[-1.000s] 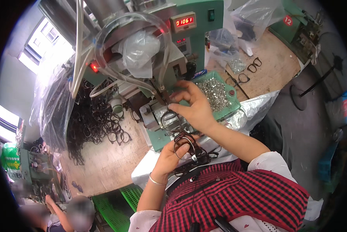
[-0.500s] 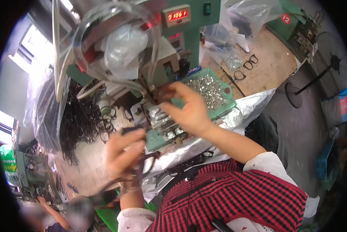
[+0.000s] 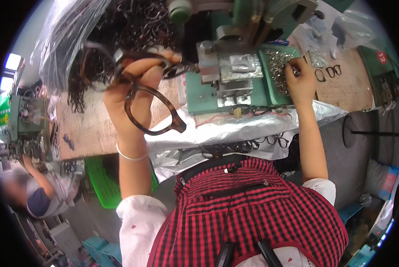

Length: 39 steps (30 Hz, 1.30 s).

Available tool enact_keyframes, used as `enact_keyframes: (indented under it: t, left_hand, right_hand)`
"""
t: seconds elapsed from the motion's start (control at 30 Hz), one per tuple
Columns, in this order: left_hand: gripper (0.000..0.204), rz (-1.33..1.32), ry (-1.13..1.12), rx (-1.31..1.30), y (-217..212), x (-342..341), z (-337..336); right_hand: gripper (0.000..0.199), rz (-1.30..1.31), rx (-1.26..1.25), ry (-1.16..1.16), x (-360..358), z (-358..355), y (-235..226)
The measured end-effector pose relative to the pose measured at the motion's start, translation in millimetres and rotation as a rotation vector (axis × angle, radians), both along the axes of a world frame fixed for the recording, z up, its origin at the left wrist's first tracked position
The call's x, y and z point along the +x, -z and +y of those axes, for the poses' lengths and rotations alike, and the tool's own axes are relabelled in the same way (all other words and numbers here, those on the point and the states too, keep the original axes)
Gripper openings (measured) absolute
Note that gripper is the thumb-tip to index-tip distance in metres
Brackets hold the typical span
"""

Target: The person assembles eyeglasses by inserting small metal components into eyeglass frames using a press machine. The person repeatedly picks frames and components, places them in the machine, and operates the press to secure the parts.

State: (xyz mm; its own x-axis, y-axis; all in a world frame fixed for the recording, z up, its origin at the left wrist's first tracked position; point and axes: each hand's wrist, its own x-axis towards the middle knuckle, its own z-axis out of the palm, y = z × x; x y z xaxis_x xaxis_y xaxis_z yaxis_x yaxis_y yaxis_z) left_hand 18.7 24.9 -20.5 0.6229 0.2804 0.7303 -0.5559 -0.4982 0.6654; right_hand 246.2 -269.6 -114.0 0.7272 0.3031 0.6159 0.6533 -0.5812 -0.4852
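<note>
head | left hand (image 3: 137, 100) holds eyeglass frames (image 3: 177, 122) | right hand (image 3: 302, 82), grip unclear, at green tray (image 3: 274, 99) of metal bits (image 3: 277, 71)

So it's a single view, the left one of two fisheyes worn on the person's head, aimed steeply down and forward past their checked apron (image 3: 248, 209) at the wooden workbench (image 3: 92, 131). Picture's upright, not mirrored. Super wide, so straight stuff bows toward the black round border. The left hand (image 3: 119, 100) and tortoiseshell eyeglass frame (image 3: 178, 123) are up close and look big; the right hand (image 3: 302, 84) is a bit farther out.
</note>
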Motion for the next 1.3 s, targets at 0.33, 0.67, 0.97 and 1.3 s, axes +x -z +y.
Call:
enact_keyframes:
  t: [0.33, 0.67, 0.97, 1.3]
  left_hand:
    - [0.013, 0.051, -0.017, 0.44, -52.6, 23.9, -15.5]
    - [0.024, 0.0, 0.045, -0.185, 27.4, 4.9, -32.0]
    - [0.023, -0.018, -0.08, 0.124, -50.0, 13.6, -32.2]
    - [0.013, -0.003, -0.011, 0.209, -44.4, 24.9, -33.9]
  right_hand:
    - [0.022, 0.331, 0.257, 0.056, -5.1, -14.8, 14.0]
    - [0.016, 0.358, 0.514, -0.267, -54.7, 59.2, -71.2]
    - [0.053, 0.749, 0.912, -0.537, -82.4, 85.4, -73.4]
    - [0.063, 0.816, 0.727, -0.571, -109.6, 58.0, -107.6]
